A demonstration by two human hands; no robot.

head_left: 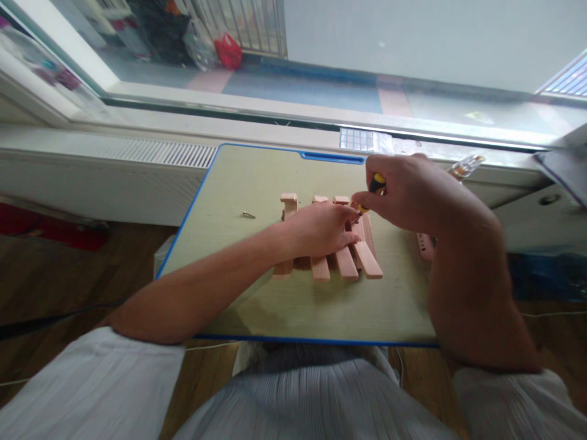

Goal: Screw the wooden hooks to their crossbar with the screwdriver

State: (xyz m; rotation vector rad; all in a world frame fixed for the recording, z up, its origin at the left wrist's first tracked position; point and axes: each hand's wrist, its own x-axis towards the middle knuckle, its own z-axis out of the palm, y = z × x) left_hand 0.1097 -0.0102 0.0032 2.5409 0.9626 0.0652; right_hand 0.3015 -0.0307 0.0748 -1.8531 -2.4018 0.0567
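Note:
My right hand (398,183) is wrapped round a screwdriver (376,183) with a black and yellow handle. Its shaft points down and left at a small wooden assembly (346,264) of several pale slats laid side by side across cross pieces. My left hand (321,227) lies over the slats, with thumb and fingers gripping around the rightmost slat (370,263) close to the screwdriver's tip. That slat sits at a slant to the others. The tip is partly covered by my fingers, so I cannot make out the screw. A loose screw (249,214) lies left of the assembly.
Everything stands on a small pale table (257,305) with a blue edge and a slot (332,157) at the back. A clear plastic compartment box (362,139) sits on the window sill behind. A pink object (426,246) shows partly beside my right forearm. A radiator (160,151) is at the left.

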